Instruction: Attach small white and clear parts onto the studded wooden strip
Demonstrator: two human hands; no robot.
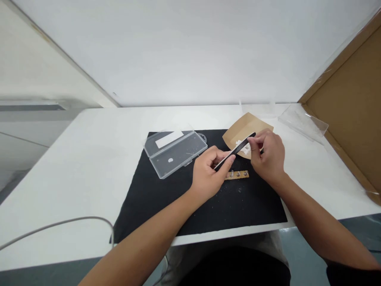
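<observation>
Head view: the left hand [208, 172] grips the lower end of a long, slim, black flat stick with a pale edge [242, 145], thumb on top, fingers beneath. The right hand [269, 155] is curled at the upper end, thumb and index drawn close; cannot tell whether they hold the stick or something tiny. Stick slants above the black rectangular mat [238, 210], its upper end over the brown paper tray [244, 125] with loose white bits [245, 149].

Main risk, my reading: the right hand sits very near the tray; a dropped knuckle or slipping pinch could tip it and scatter the bits. Anything tiny in that pinch could fall among them, hard to pick out.

The tan narrow strip [241, 174] bearing at least 3 small shiny round pieces [245, 173] lies on the mat, partly hidden by the left hand; a lowered wrist could drag it or knock pieces loose. The clear plastic hinged case [181, 159] lies open just beyond that hand; a backward elbow or knuckle nudge could shift it, sliding the small white disc [170, 160] inside
</observation>
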